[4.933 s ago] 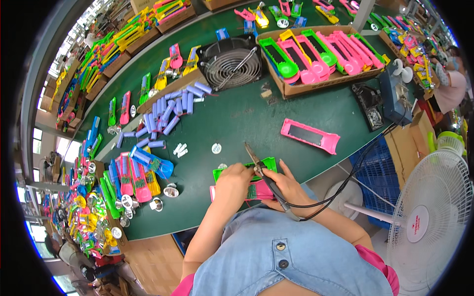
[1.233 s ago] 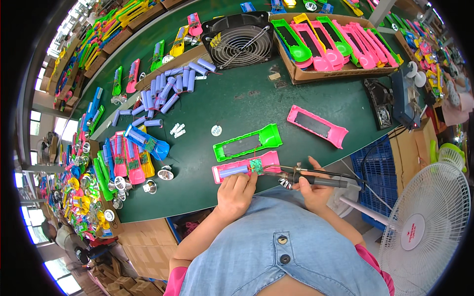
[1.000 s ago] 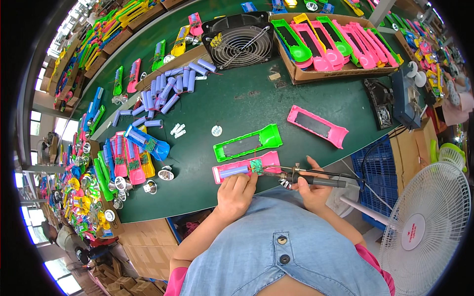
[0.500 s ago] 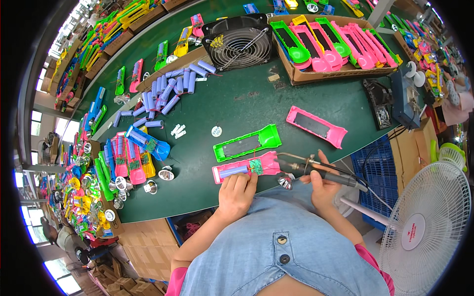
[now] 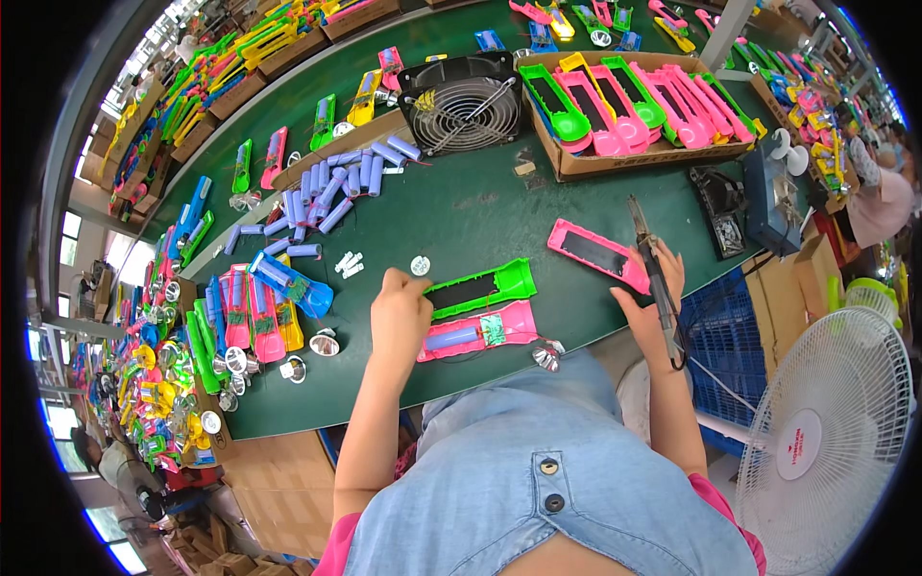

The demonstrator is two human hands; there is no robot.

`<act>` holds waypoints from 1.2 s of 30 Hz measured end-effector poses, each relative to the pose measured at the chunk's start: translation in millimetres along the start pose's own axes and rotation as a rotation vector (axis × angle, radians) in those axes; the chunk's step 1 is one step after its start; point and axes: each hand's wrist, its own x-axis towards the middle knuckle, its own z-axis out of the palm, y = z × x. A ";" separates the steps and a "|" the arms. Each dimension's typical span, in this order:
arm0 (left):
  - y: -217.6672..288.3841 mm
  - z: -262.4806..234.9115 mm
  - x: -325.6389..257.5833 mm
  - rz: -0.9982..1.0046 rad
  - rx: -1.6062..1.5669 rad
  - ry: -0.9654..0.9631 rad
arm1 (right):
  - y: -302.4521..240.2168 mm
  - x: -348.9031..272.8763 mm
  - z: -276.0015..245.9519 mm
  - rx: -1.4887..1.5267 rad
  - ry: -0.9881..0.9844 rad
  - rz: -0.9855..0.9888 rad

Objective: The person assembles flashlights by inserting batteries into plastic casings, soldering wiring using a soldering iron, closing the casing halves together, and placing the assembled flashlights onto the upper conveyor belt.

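My left hand (image 5: 401,312) is closed at the left end of a green flashlight shell (image 5: 514,278), whose end it hides. Just below lies a pink shell (image 5: 519,322) with a purple battery cell (image 5: 451,338) and a small green circuit board (image 5: 493,330). A shiny reflector (image 5: 547,356) sits at that shell's right end. My right hand (image 5: 663,288) holds a soldering iron (image 5: 662,305), its tip angled up and away from me. The thumb and fingers of this hand are also around the near end of another pink shell (image 5: 567,237) with a dark strip inside.
Purple cells (image 5: 331,192) lie heaped at the back left, near filled shells and reflectors. A black fan (image 5: 466,110) and a cardboard box of shells (image 5: 643,158) stand at the back. To the right are a blue soldering station (image 5: 771,206) and a white fan (image 5: 816,432).
My left hand has left the lower pink shell for the green shell's left end. My right hand has swung the iron up and away from the circuit board, reaching the other pink shell.
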 end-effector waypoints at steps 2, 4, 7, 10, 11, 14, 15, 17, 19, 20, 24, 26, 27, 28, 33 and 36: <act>9.2 2.6 -23.0 -0.010 -0.139 0.213 | 5.5 2.2 -1.3 0.018 -0.074 0.059; 19.4 3.6 -50.7 0.084 -0.169 0.299 | 7.9 3.8 2.2 0.052 -0.093 0.102; 13.9 10.8 -62.1 0.272 -0.288 0.197 | 9.5 9.3 6.4 0.087 -0.115 0.135; 5.7 15.3 -50.1 0.135 -0.393 0.114 | 9.0 18.8 8.7 0.115 -0.115 0.134; 6.5 10.4 -42.8 0.020 -0.514 0.056 | 8.8 22.2 9.3 0.140 -0.111 0.147; 17.7 -39.2 -0.8 0.072 -0.657 -0.074 | 21.8 24.5 3.4 0.102 -0.131 0.144; 17.0 -54.3 18.4 0.139 -0.628 -0.097 | 26.0 24.2 6.9 0.095 -0.134 0.146; 26.5 -87.5 66.5 0.252 -0.568 -0.086 | 28.5 20.6 13.9 0.029 -0.105 0.110; 46.9 -119.7 123.4 0.331 -0.416 -0.090 | 28.4 18.3 11.4 -0.050 -0.100 0.056; 56.2 -122.8 159.7 0.340 -0.387 -0.048 | 29.0 19.2 10.3 -0.026 -0.089 0.030; 65.5 -92.8 324.9 0.209 -0.348 0.068 | 22.3 25.6 4.5 -0.028 -0.120 0.089; 31.7 -46.2 403.8 0.137 -0.328 0.209 | 21.5 23.9 5.2 -0.019 -0.152 0.105; 9.9 -21.7 437.9 0.065 -0.374 0.233 | 19.0 26.1 5.8 0.014 -0.149 0.141; -8.4 7.7 463.9 0.013 -0.385 0.301 | 19.8 24.0 7.2 -0.016 -0.166 0.134; 3.5 42.6 489.8 -0.048 0.093 -0.200 | 26.1 26.3 5.1 -0.083 -0.227 0.201; 22.5 45.6 480.7 0.841 0.627 0.164 | 28.6 31.5 7.7 -0.048 -0.214 0.228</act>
